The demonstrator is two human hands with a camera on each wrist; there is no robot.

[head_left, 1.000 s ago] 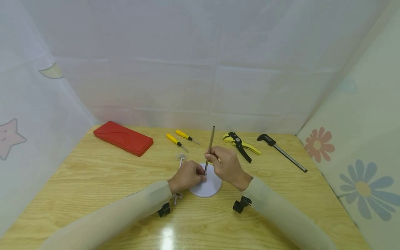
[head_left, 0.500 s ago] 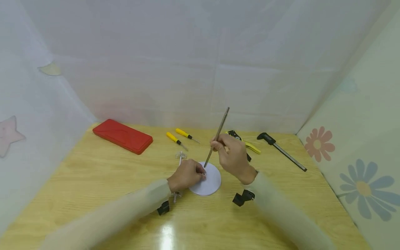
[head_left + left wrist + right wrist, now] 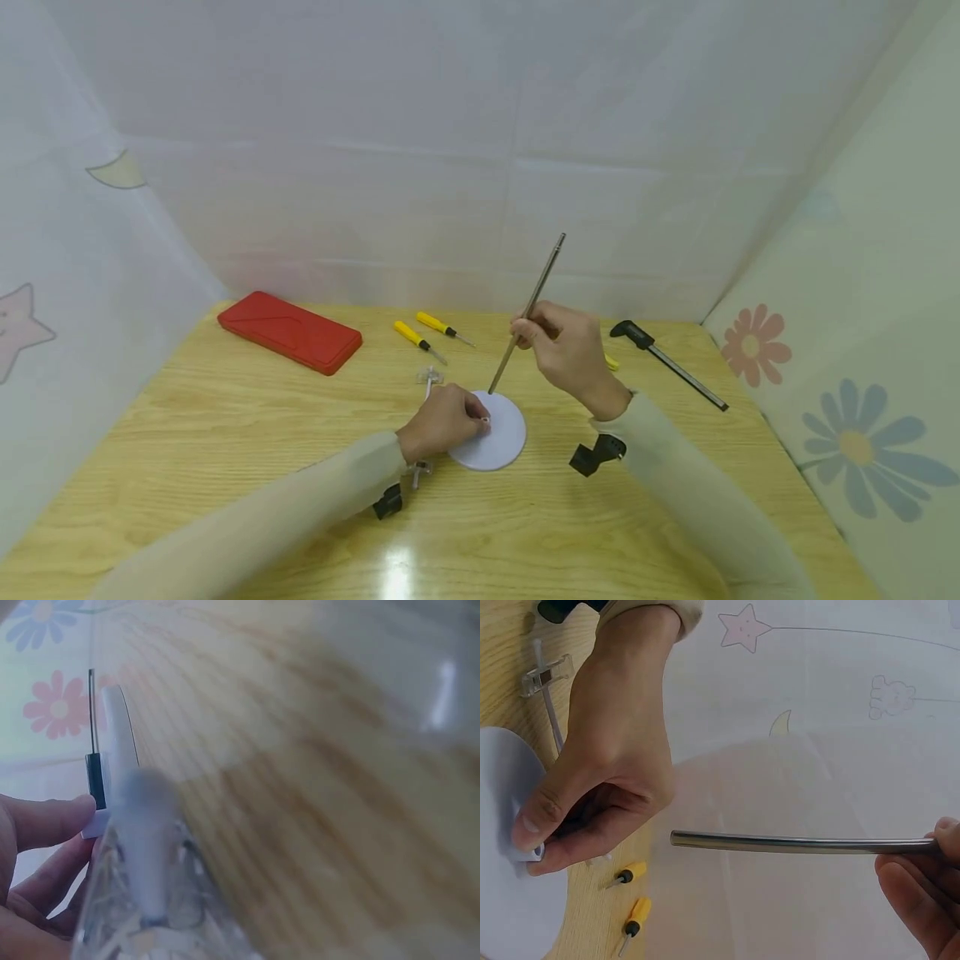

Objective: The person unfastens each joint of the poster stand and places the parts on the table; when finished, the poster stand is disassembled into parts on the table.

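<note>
In the head view we are looking down at a wooden table [image 3: 225,433] where our left hand [image 3: 442,421] is resting on the near-left edge of a white disc [image 3: 497,433], fingers curled and pinching a small white fitting at its centre. Our right hand [image 3: 570,350] is hovering above and to the right, fingers closed around a thin metal rod [image 3: 527,312] that is tilting, its lower tip just above the disc and apart from it. Far left, a red case [image 3: 288,331] is lying closed, so we cannot tell what it holds; two yellow screwdrivers [image 3: 427,332] and a black caliper [image 3: 667,362] are lying along the far edge. In the left wrist view, mostly blurred, we are seeing fingertips [image 3: 52,821] against the disc's edge and a clear plastic piece [image 3: 142,900]. In the right wrist view the rod [image 3: 795,843] is crossing the frame, gripped at its right end, while the left hand [image 3: 607,772] is pinching the fitting [image 3: 526,853] on the disc [image 3: 510,900]. We are judging that the tilted rod could miss the fitting and skid on the disc, or nudge it loose from the pinch.
</note>
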